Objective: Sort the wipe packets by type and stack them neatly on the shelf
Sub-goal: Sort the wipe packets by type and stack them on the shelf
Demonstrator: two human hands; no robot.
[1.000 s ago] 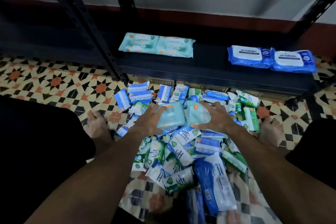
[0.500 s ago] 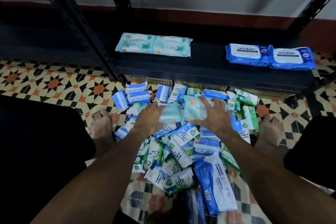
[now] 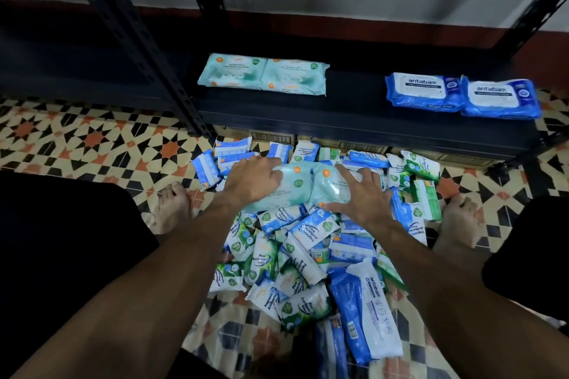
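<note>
My left hand [image 3: 252,181] grips the left end of a pale teal wipe packet [image 3: 289,186], fingers curled over its top. Beside it my right hand [image 3: 361,194] holds a second pale teal packet [image 3: 331,191], fingers spread on top and thumb at its near edge. Both packets lie side by side just above the far part of a heap of mixed wipe packets [image 3: 308,243] on the floor. On the dark shelf board [image 3: 354,120] lie two matching teal packets [image 3: 261,77] at the left and two blue antabax packets [image 3: 462,94] at the right.
Black perforated shelf posts [image 3: 129,40] rise at the left and middle, another at the right. Cardboard boxes [image 3: 271,137] sit under the shelf board. My bare feet [image 3: 172,206] flank the heap on the patterned tile floor. A large blue antabax packet [image 3: 366,314] lies near me.
Both hands have carried the two teal packets away from me, over the heap toward the shelf. The packets now lie flatter and closer together.
</note>
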